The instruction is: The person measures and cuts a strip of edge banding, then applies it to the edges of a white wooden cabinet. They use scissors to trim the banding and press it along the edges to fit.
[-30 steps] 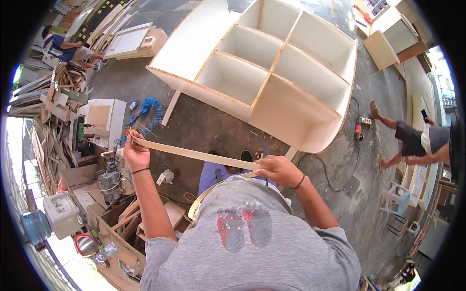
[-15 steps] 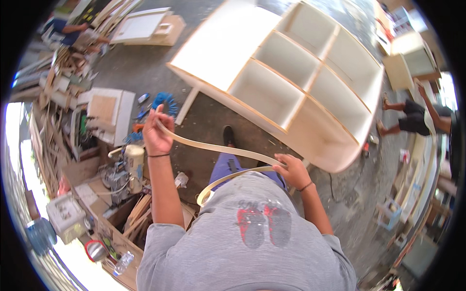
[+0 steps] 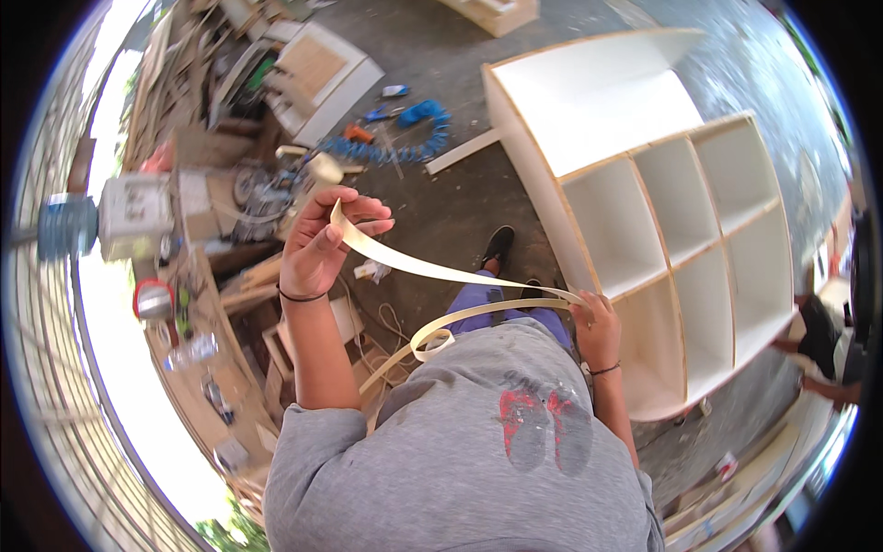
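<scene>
I see both hands up in front of the grey-shirted chest, sharing one long pale strip that looks like thin edge banding. My left hand pinches the free end between thumb and curled fingers, raised and held toward the cluttered side, away from the white shelf unit. My right hand is closed around the strip just beside the near corner of that shelf unit, fingers wrapped over the band. From there the strip doubles back and runs down to a small coil hanging against the shirt, on the side of the right hand away from the shelf unit.

I judge the strip very light and floppy: it bows between the hands and curls on itself, so it carries no stiffness along its length. It looks smooth, likely to slide through a loose hold, and a sharp fold might crease it. Best held flat-faced, thumb on one side, fingers behind, with gentle tension between the two hands.
</scene>
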The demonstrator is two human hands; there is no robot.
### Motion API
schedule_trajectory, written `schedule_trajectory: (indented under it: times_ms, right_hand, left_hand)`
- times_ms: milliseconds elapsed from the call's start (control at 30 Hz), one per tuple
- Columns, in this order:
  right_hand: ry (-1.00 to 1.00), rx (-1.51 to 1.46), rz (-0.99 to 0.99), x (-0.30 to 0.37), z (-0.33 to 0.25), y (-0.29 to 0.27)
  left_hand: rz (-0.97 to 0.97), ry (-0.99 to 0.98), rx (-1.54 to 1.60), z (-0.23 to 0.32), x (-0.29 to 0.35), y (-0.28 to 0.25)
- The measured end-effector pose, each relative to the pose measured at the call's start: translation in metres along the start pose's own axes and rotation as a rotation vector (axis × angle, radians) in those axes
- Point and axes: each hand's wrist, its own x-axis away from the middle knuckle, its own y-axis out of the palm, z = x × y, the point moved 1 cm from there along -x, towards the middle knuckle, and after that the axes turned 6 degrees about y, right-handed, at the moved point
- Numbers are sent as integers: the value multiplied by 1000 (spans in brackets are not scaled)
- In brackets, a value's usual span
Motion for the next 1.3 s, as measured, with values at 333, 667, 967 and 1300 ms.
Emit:
schedule_trajectory:
  times_ms: [333,667,967,1300]
  right_hand:
    - [-175,-198,-591,16,18,11]
    - [-620,47,-868,45,-46,68]
    - [-106,-220,-1582,103,-100,127]
    - [-384,108,-1541,195,-150,222]
  left_hand:
    - [616,192,79,30,177,63]
    - [1306,507,116,47,354,110]
    - [1719,884,195,44,521,105]
    - [1918,955,294,45,659,91]
